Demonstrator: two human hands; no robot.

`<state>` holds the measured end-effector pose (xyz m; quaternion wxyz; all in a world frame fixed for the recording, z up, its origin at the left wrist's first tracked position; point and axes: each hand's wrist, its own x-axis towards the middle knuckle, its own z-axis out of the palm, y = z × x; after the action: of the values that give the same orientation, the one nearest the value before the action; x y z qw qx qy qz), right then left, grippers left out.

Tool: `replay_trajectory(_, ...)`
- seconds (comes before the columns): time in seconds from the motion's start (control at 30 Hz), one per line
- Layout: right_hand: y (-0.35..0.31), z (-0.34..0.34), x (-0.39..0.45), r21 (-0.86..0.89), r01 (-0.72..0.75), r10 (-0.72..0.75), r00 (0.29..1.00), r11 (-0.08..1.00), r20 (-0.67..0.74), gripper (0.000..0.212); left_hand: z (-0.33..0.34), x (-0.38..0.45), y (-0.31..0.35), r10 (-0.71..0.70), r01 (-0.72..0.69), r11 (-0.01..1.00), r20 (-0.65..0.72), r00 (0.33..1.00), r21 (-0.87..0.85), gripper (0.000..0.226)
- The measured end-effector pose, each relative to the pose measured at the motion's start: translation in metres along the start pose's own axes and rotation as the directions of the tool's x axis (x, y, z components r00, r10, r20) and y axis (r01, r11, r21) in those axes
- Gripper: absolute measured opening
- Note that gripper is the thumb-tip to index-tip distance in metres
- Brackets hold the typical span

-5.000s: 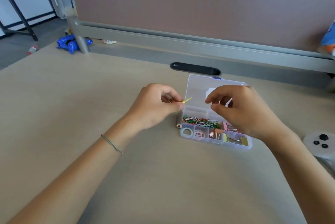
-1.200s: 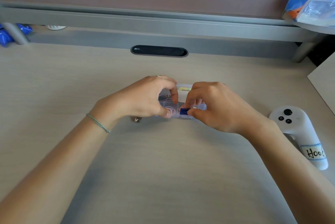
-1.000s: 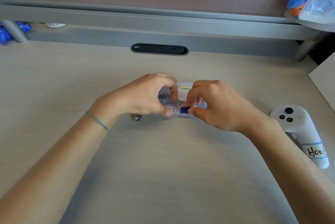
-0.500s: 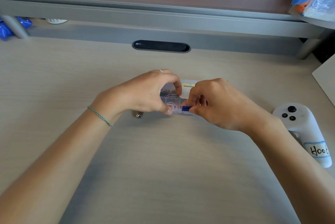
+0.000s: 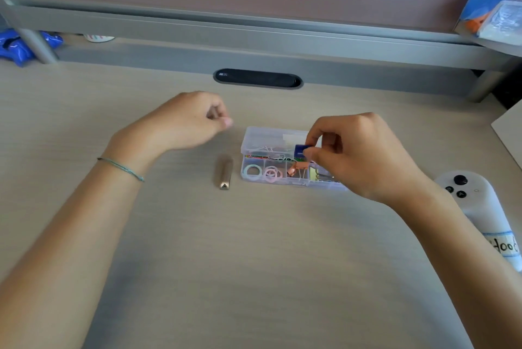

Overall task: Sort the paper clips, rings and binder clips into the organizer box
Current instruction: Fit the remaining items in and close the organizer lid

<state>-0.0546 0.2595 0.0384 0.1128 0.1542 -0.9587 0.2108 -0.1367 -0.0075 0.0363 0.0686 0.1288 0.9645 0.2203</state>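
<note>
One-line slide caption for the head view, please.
Right hand pinches a blue clip over the open organizer box; left hand hovers beside it, holding nothing.

Open desk to the front and left; right side crowded

Bare desk [image 5: 254, 264] lies near the person and far left. A gold binder clip [image 5: 224, 172] lies just left of the organizer box [image 5: 254, 139]; the right hand [image 5: 364, 156] covers its right end, and a white controller [image 5: 480, 207] stands further right.
</note>
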Motion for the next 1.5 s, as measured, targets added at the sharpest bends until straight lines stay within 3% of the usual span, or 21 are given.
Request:
replay_trajectory(0.1, -0.003, -0.003, 0.005, -0.022, -0.001, -0.002, 0.993, 1.000, -0.121, 0.004, 0.003, -0.004, -0.007, -0.192, 0.180, 0.978, 0.112, 0.975, 0.109, 0.034)
replay_trajectory(0.23, -0.009, -0.009, 0.019, -0.047, 0.006, -0.017, 0.972, 0.999, -0.235, 0.005, 0.014, -0.008, 0.007, -0.250, 0.217, 0.963, 0.227, 0.941, 0.159, 0.049)
replay_trajectory(0.47, -0.006, -0.014, 0.037, -0.053, 0.017, -0.030, 0.967, 0.998, -0.254, 0.006, 0.016, -0.011, 0.017, -0.229, 0.195, 0.960, 0.162, 0.960, 0.200, 0.026)
replay_trajectory(0.67, 0.002, -0.015, 0.048, -0.021, 0.033, -0.037, 0.966, 0.999, -0.256, 0.005, 0.010, -0.008, 0.018, -0.121, 0.119, 0.989, 0.015, 0.993, 0.091, 0.012)
replay_trajectory(0.9, 0.011, -0.011, 0.062, 0.032, 0.013, -0.002, 0.952, 0.999, -0.307, 0.005, 0.008, -0.010, 0.039, 0.118, -0.123, 0.991, -0.092, 0.989, -0.049, 0.009)
replay_trajectory(1.17, 0.017, -0.008, 0.069, 0.041, 0.036, -0.021, 0.948, 0.998, -0.318, 0.004, 0.046, 0.007, 0.054, 0.467, -0.416, 0.874, -0.192, 0.863, 0.251, 0.010)
replay_trajectory(1.37, 0.017, -0.004, 0.067, 0.024, 0.045, -0.034, 0.944, 0.999, -0.328, 0.002, 0.052, 0.015, 0.057, 0.535, -0.473, 0.834, -0.213, 0.818, 0.284, 0.008)
replay_trajectory(1.5, 0.018, -0.005, 0.068, 0.028, 0.046, -0.035, 0.947, 0.999, -0.319, 0.002, 0.057, 0.020, 0.052, 0.521, -0.459, 0.834, -0.159, 0.839, 0.307, 0.007)
